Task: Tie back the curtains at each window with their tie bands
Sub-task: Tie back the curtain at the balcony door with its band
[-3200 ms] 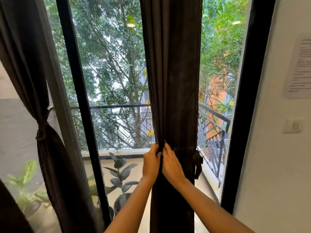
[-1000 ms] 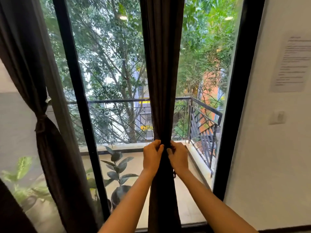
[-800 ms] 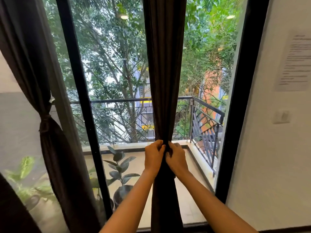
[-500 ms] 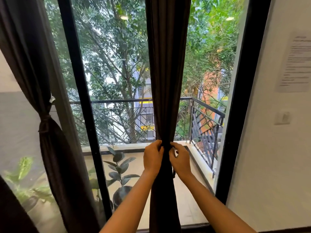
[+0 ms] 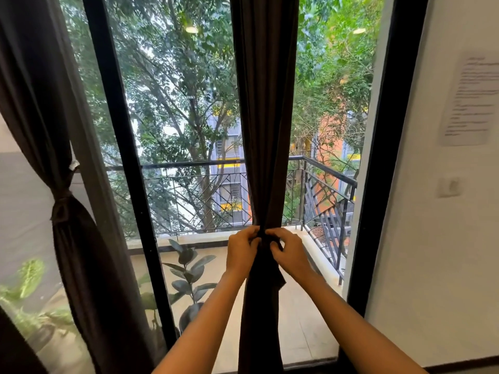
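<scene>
Both hands were up at the waist of the middle curtain (image 5: pixel 266 117). Your left hand (image 5: pixel 241 251) and right hand (image 5: pixel 287 253) sat close together, fingers curled and pinching the dark tie band (image 5: pixel 264 238) right where it cinched the cloth. The curtain hung gathered into a narrow column in front of the glass, between the black mullion (image 5: pixel 127 157) and the right window frame (image 5: pixel 383 157). A loose tail of fabric (image 5: pixel 279 279), probably the band's end, dangled just below your right hand.

This looked like the knotting step, nearly done. Over on the left, the other curtain (image 5: pixel 81 252) already sat pinched in by its own band (image 5: pixel 61 209). What the next move seemed to call for was a firm, even pull on both ends to seat the knot. Then you would need to let go gently so the gather didn't slip.

Room to work looked decent. You had clear glass on either side of the column and nothing between your forearms and the cloth. The tight side was your right, where the frame stood near and the white wall (image 5: pixel 432 265) with its switch (image 5: pixel 449 187) and paper notice (image 5: pixel 469 101) lay just beyond. The rubber plant (image 5: pixel 189 279) appeared to be outside on the balcony, behind the pane and out of your way.
</scene>
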`<state>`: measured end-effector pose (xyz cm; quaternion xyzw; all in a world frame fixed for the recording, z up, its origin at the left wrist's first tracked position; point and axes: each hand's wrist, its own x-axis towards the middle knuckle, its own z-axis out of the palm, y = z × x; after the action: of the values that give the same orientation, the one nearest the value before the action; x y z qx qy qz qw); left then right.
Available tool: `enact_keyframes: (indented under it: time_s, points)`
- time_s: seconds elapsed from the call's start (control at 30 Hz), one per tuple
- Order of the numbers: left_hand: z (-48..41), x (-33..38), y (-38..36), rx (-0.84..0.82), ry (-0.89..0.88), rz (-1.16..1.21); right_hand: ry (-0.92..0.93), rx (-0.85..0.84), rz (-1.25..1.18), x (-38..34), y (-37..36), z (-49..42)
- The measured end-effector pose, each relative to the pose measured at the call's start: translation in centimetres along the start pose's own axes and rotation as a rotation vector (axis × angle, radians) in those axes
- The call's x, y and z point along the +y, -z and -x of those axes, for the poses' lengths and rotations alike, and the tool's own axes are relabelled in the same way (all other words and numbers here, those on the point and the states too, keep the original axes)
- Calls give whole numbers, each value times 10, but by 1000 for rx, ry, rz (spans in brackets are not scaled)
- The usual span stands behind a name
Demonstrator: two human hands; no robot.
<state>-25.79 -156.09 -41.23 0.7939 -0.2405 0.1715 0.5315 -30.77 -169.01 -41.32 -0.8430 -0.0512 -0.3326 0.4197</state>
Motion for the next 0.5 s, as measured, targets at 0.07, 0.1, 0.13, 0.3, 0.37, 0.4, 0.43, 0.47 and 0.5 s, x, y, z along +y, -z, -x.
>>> enact_keyframes:
  time_s: [0.07,0.1,0.13,0.3,0.37,0.4,0.43,0.47,0.5]
  points:
    - [-3,-2,3,-49,8,33,2,-33,-10,1,2,0]
    - [-3,-3,4,-79,2,42,3,-38,-15,2,3,-1]
    - [-3,-3,6,-110,-8,49,7,-39,-25,3,3,-2]
    - [-2,-2,16,-272,-19,117,24,-23,-53,3,4,-7]
    - [-7,-4,20,-301,-1,112,22,-20,-43,2,3,-10]
    - [-10,-4,21,-307,13,106,29,-24,-30,3,3,-12]
    - [-13,-6,22,-316,27,93,36,-27,-15,3,2,-13]
    - [-15,-5,23,-335,33,74,38,-28,-2,3,3,-15]
    - [-18,-5,24,-355,33,48,36,-26,3,3,3,-16]
